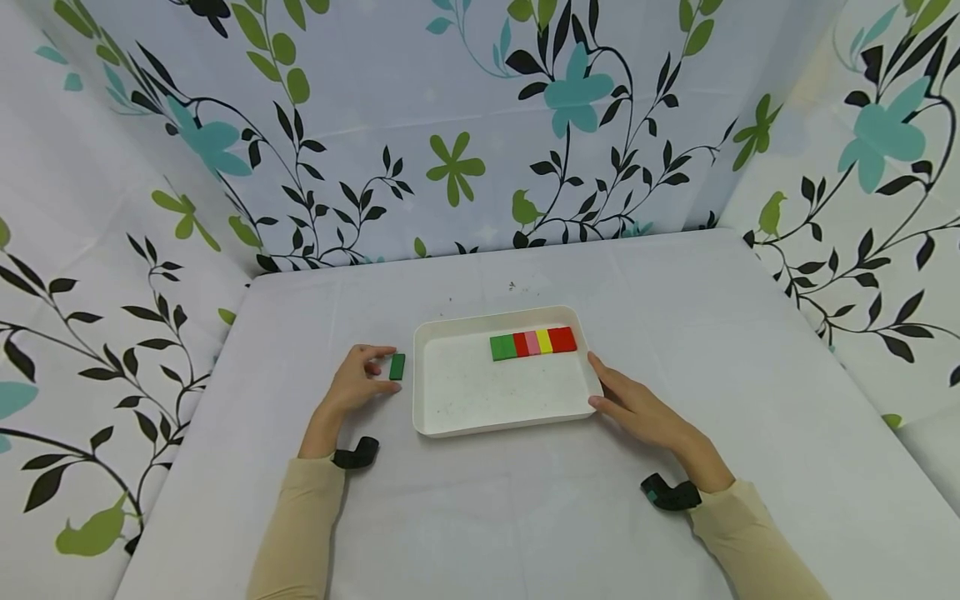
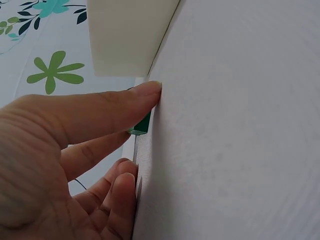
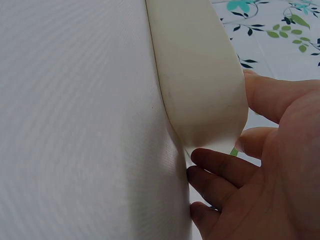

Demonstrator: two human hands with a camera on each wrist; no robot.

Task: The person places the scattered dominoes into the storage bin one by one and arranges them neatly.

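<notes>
In the head view, my left hand has its thumb and index finger at opposite ends of a dark green block, just left of a white tray. The left wrist view shows the thumb covering most of that block; the other fingers curl loosely. My right hand touches the tray's right end with fingers extended. Its fingertips meet the outer wall of the tray in the right wrist view. Inside the tray, a row of colored blocks runs green, red, pink, yellow and red.
A white cloth covers the table. Patterned curtains with leaves and birds hang behind it and at both sides. Black wrist cameras sit on the left wrist and the right wrist. A few dark specks lie behind the tray.
</notes>
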